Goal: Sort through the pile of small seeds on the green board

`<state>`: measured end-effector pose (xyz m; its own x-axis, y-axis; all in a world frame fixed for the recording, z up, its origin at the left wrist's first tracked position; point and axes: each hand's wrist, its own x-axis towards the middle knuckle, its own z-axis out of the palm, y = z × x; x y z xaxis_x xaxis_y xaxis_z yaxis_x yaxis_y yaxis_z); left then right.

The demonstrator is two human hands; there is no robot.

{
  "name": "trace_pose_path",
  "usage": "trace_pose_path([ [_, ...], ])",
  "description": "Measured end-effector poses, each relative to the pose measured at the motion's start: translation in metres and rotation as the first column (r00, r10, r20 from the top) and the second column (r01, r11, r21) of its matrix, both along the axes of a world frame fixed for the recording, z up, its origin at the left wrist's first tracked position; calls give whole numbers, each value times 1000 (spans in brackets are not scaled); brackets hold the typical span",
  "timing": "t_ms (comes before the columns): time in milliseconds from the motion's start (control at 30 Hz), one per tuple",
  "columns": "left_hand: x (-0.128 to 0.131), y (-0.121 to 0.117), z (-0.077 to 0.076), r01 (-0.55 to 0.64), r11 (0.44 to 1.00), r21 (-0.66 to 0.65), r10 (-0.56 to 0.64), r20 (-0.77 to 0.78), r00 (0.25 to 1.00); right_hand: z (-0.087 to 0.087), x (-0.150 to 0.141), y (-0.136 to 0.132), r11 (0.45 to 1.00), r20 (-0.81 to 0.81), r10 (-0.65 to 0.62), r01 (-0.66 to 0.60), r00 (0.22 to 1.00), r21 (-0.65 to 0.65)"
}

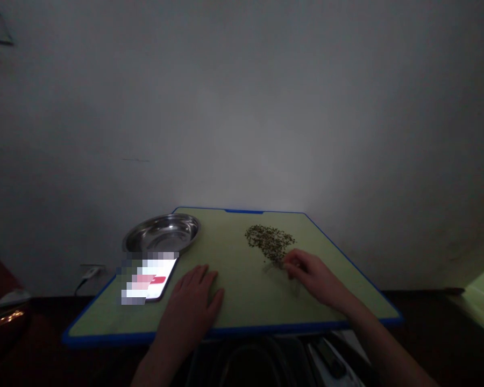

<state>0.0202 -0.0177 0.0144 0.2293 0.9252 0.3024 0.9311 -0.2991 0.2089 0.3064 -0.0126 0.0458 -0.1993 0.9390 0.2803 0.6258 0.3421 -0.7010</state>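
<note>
While we look down at the table, this is how things lie:

Board: we work on a pale green board [234, 290] with a blue rim, set against a bare grey wall.
Seeds: a loose heap of small dark seeds [269, 239] lies on the far right part of the board, with a few strays trailing toward us.
Right hand: our right hand [312, 277] sits at the near edge of the heap, its fingers bent close together at the strays; we cannot tell whether it pinches any.
Left hand: our left hand [196, 301] lies flat and spread on the board, holding nothing, just beside the phone.
Bowl: a steel bowl [162, 233] stands at the far left corner, well apart from the heap.
Phone: a phone [150, 279] lies lit between bowl and left hand.
Doing it well: we judge that light fingertip strokes, drawing few seeds at a time, keep the heap from scattering in this dim light.
Writing: we read none; the screen is blurred.
</note>
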Motion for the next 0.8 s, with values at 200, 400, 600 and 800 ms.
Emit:
trace_pose_path([
  [200,0,0,1,-3,1000,3,3,-12,1000,-12,35,15,992,87,-125,126,988,-3],
  [400,-1,1,0,-8,999,31,9,-11,1000,-6,11,30,999,348,-45,41,936,19],
  [600,-4,4,-1,1,1000,10,0,-39,999,1,15,81,976,478,-217,188,851,108],
  [800,-4,5,-2,-5,1000,16,6,-57,998,2,20,116,948,505,-318,278,802,155],
])
